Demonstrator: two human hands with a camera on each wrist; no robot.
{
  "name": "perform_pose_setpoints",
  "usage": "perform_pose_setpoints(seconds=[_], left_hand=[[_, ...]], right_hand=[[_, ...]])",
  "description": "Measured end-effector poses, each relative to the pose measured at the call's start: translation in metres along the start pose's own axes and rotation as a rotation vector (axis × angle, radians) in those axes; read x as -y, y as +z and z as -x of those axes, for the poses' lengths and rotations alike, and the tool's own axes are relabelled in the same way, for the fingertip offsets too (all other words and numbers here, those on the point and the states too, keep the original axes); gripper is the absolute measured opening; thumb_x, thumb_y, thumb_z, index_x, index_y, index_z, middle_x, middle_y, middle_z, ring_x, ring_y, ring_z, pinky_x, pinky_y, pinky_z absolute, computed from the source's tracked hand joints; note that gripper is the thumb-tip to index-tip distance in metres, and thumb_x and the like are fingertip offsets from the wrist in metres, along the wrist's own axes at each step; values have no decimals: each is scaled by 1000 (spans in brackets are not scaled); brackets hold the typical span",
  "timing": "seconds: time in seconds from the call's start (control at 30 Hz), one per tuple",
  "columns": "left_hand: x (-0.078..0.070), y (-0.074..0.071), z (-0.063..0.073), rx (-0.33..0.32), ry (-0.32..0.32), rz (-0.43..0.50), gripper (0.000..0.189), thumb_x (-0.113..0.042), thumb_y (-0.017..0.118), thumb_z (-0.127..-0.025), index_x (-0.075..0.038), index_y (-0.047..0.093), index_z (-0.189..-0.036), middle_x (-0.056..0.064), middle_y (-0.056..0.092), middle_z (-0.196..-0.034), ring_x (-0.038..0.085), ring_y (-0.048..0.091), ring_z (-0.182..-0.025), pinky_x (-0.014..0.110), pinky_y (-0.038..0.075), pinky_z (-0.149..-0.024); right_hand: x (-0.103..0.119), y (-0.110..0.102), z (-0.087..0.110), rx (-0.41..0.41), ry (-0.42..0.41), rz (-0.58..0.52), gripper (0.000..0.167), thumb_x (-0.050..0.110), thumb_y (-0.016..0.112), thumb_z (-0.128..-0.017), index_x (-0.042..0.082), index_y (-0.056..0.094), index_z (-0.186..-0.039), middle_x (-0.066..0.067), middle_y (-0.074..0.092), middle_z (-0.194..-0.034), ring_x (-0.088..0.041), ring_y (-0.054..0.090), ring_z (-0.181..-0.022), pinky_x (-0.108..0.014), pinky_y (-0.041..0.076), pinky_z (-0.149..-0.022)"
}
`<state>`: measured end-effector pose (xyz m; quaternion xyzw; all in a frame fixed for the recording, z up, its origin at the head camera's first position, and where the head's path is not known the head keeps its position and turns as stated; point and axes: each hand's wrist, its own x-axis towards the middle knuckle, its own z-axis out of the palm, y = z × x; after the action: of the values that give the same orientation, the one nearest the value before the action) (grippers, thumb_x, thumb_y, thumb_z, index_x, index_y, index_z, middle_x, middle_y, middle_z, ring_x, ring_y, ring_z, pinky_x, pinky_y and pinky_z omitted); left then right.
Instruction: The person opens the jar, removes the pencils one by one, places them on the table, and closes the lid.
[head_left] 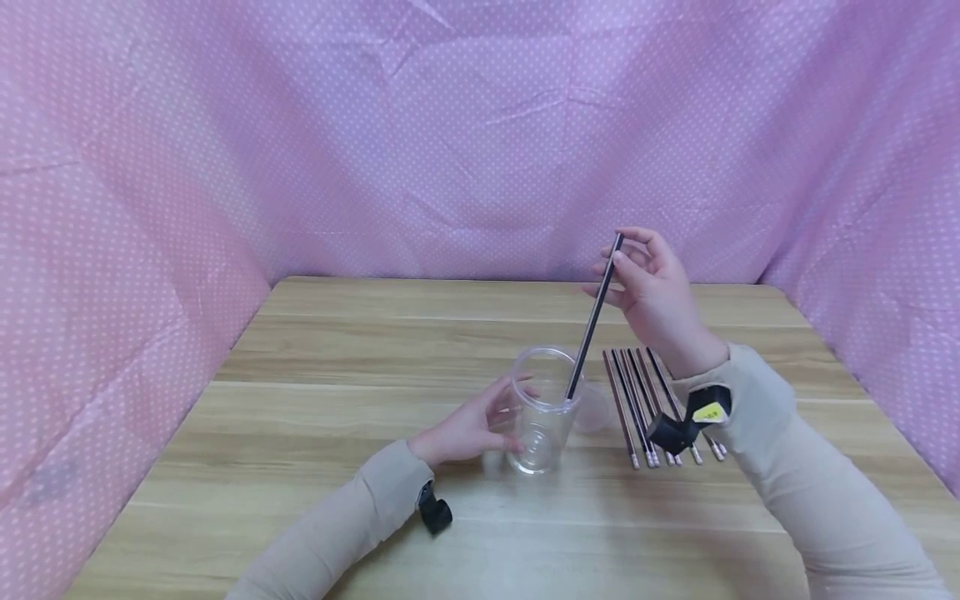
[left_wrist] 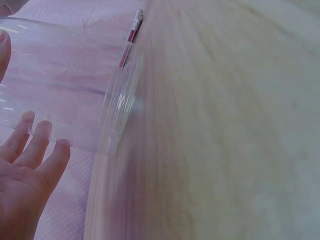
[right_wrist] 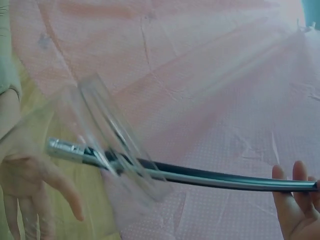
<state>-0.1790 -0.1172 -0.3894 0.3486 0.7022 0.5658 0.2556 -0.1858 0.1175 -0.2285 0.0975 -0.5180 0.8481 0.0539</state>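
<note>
A clear plastic cup (head_left: 542,429) stands upright on the table. My left hand (head_left: 472,427) grips its side, with fingers and thumb around the wall; the left wrist view shows fingertips (left_wrist: 42,130) against the cup's side (left_wrist: 60,80). Above and to the right, my right hand (head_left: 658,300) pinches a dark pencil (head_left: 596,317) near its upper end. The pencil slants down and its lower end is inside the cup's mouth. From the right wrist, the silver eraser end of the pencil (right_wrist: 215,180) shows through the cup wall.
Several dark and reddish pencils (head_left: 633,408) lie side by side to the right of the cup, silver ends toward me. A clear round disc (head_left: 595,408) lies between cup and pencils. The wooden table (head_left: 315,400) meets a pink dotted cloth (head_left: 465,150) behind.
</note>
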Motion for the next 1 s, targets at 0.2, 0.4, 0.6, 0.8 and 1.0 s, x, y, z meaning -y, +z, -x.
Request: perform_pose_setpoints(seconds=[0.2,0.4,0.6,0.8,1.0], left_hand=[[-1,0,0,-4,5,-6,87,-4,75,-76,-11,26,-147,10,45,-143,24,37,-137,37,33,-115],[0,1,1,2,-2,18,89,0,73,-77,-14,22,-149,10,42,-146,24,37,-137,33,33,-114],[1,1,1,-4,-11,22,92,0,72,-77,-25,21,-150,6,41,-147,23,37,-138,33,33,-114],[2,1,1,-9,-10,26,90,1,73,-77,-20,23,-149,5,42,-146,24,37,-137,34,33,-115],[2,1,0,-3,-10,37,91,4,72,-77,-22,22,-149,4,42,-146,23,37,-137,34,32,-115]], right_hand=[[13,-17,-4,-20,25,-261,21,-7,49,-92,5,45,-110,-10,63,-88,-19,66,-76,-35,61,-72],[27,-39,-5,-102,54,-415,25,-12,52,-88,4,49,-107,-14,63,-88,-23,66,-76,-38,61,-72],[17,-63,1,-80,133,-248,22,-7,52,-91,5,48,-109,-9,64,-89,-18,65,-78,-33,61,-74],[3,-96,8,-4,208,-45,23,-2,52,-93,8,47,-113,-5,64,-92,-14,63,-82,-30,60,-76],[3,-122,13,109,245,138,23,-4,46,-95,13,53,-111,-3,65,-97,-12,65,-86,-30,60,-75]])
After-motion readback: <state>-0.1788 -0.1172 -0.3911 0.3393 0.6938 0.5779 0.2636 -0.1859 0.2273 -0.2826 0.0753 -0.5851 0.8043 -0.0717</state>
